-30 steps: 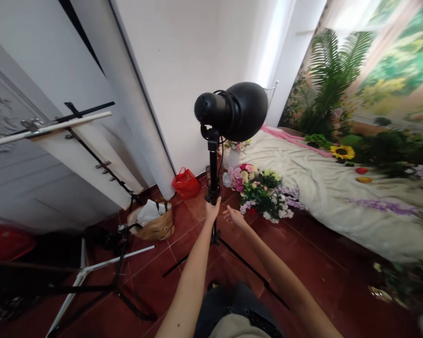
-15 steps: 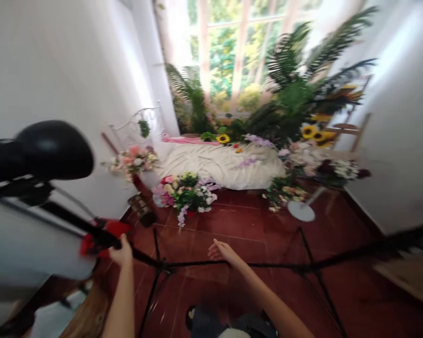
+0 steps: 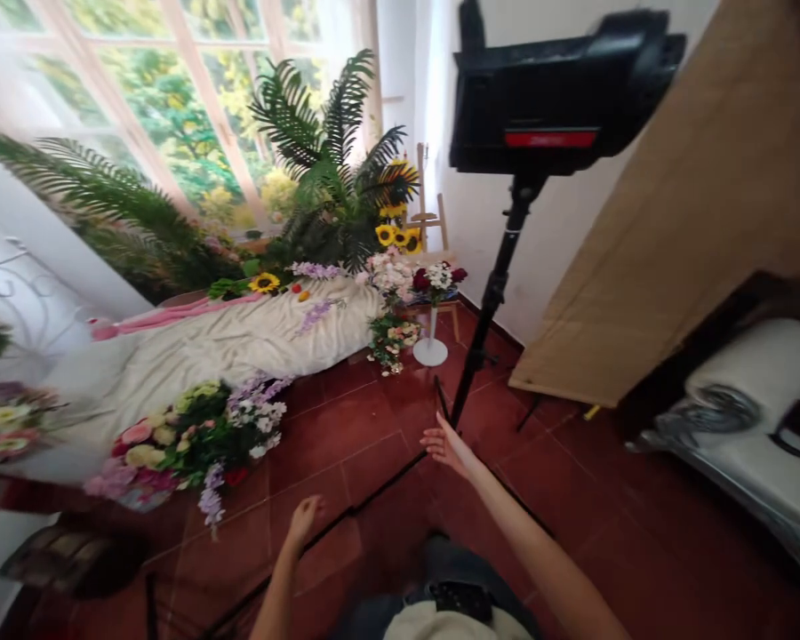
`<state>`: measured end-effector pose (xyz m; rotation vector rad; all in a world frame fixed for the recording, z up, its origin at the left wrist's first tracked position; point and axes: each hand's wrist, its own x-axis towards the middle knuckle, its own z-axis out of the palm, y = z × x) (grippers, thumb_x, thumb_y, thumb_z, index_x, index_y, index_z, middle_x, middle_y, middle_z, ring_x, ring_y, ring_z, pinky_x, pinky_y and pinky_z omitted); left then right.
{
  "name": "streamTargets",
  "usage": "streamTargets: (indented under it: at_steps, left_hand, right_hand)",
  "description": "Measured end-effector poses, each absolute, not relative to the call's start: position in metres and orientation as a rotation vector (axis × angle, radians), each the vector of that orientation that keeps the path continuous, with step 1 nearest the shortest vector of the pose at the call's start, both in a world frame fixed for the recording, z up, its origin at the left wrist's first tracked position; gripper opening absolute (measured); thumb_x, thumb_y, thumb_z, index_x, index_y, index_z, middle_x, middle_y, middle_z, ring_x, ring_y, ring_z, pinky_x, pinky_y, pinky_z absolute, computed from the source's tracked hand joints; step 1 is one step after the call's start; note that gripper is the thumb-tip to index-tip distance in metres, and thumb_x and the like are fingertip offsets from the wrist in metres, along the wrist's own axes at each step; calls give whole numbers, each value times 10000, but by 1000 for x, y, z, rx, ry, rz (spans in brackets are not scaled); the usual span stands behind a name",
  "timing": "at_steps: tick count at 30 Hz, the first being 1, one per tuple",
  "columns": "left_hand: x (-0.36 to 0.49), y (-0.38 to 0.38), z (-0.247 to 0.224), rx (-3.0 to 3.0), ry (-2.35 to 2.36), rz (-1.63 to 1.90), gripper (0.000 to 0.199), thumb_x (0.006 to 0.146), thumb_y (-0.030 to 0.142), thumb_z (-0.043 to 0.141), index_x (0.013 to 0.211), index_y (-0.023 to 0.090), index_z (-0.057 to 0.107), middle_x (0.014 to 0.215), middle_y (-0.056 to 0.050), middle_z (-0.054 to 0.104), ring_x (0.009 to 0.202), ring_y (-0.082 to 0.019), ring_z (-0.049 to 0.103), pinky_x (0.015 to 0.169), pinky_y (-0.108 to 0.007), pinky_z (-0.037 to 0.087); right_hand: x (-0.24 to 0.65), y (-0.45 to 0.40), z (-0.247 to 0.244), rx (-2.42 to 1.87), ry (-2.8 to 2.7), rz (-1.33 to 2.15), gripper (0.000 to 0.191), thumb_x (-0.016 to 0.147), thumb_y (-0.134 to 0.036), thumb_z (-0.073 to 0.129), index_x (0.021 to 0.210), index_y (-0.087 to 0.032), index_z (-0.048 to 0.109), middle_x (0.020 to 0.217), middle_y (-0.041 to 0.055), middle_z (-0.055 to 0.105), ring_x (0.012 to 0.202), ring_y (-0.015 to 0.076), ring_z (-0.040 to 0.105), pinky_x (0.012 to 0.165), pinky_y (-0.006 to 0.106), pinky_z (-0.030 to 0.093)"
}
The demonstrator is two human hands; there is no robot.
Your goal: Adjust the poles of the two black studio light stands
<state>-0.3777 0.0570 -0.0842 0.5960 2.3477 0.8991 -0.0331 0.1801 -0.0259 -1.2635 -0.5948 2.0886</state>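
My right hand (image 3: 450, 447) is open with its fingers spread, beside the foot of a black light stand (image 3: 484, 333). No grip around the pole can be seen. On top of the stand sits a black studio light (image 3: 560, 102) with a red label. My left hand (image 3: 305, 518) is loosely curled over the floor at the lower middle, with nothing visible in it. A thin dark leg or bar of the stand (image 3: 390, 480) passes behind both hands; whether either one touches it, I cannot tell.
Flower bunches (image 3: 193, 436) stand before a cream-draped bed (image 3: 240, 338) below the window. Palm leaves (image 3: 333, 151), sunflowers (image 3: 400, 237) and a white round-based stand (image 3: 430, 352) are farther back. A brown backdrop (image 3: 606, 293) hangs at right, near a white cushioned seat (image 3: 760, 391). The floor (image 3: 347, 418) is red tile.
The view has swung to the right. My left hand has let go of the black pole at the left. My right hand is now beside another light stand.
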Motion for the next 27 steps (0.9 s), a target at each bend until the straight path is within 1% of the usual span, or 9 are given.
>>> streamTargets:
  at_steps: [2, 5, 9, 13, 16, 19, 23, 25, 27]
  left_hand:
    - [-310, 117, -81, 776, 1916, 842, 243, 610, 383, 709, 649, 155, 635, 740, -70, 708, 792, -249, 683, 762, -375, 533]
    - [-222, 196, -57, 947, 1440, 831, 348, 659, 451, 694, 801, 137, 651, 870, -118, 708, 891, -243, 664, 845, -392, 501]
    - [-126, 283, -2, 1108, 1235, 1023, 407, 731, 462, 635, 988, 147, 606, 1048, -138, 667, 1000, -214, 625, 918, -396, 455]
    - [-53, 342, 43, 1275, 1072, 1292, 439, 689, 347, 707, 1053, 162, 548, 1156, -135, 605, 1086, -183, 573, 975, -349, 412]
    - [-14, 367, 60, 1361, 972, 1358, 464, 656, 325, 730, 1050, 164, 547, 1085, -109, 629, 1002, -168, 601, 916, -322, 444]
    - [9, 378, 65, 1342, 1031, 1391, 369, 663, 391, 706, 923, 150, 602, 859, -66, 666, 779, -146, 628, 756, -277, 481]
    - [18, 387, 62, 1309, 1188, 1399, 363, 664, 493, 668, 624, 143, 578, 551, -14, 578, 510, -110, 542, 554, -235, 435]
    - [19, 390, 59, 1328, 1222, 1383, 402, 660, 506, 663, 528, 153, 524, 486, 0, 527, 453, -94, 495, 503, -222, 406]
    - [21, 391, 57, 1304, 1261, 1391, 410, 657, 501, 661, 503, 158, 498, 460, 8, 498, 424, -85, 464, 467, -213, 381]
  right_hand:
    - [-2, 202, -15, -1198, -512, 2056, 553, 831, -662, 389, 893, -154, 602, 809, 66, 688, 574, 94, 603, 511, 188, 428]
    - [40, 233, 3, -911, -309, 2067, 545, 843, -648, 377, 900, -152, 595, 798, 69, 681, 579, 106, 601, 493, 198, 427]
    - [86, 265, 22, -521, -96, 2057, 471, 881, -578, 370, 867, -162, 588, 748, 47, 670, 568, 107, 582, 473, 202, 433]
    - [113, 288, 33, -359, -57, 2095, 389, 918, -485, 377, 878, -159, 586, 724, 32, 669, 545, 97, 574, 461, 191, 445]
    - [121, 301, 36, -336, -61, 2177, 379, 934, -450, 363, 868, -150, 587, 671, 18, 653, 507, 81, 556, 429, 165, 430]
    - [124, 313, 36, -311, -17, 2270, 423, 941, -463, 328, 826, -147, 585, 581, -2, 599, 477, 68, 524, 402, 136, 408]
    - [125, 326, 35, -274, -43, 2292, 341, 933, -395, 379, 764, -164, 566, 547, -23, 551, 450, 56, 468, 356, 108, 351]
    - [125, 330, 35, -318, -74, 2234, 289, 925, -318, 399, 720, -175, 543, 541, -28, 538, 442, 58, 440, 336, 106, 324]
    - [125, 332, 36, -397, -93, 2168, 280, 920, -252, 387, 681, -185, 516, 529, -31, 522, 427, 64, 406, 319, 110, 302]
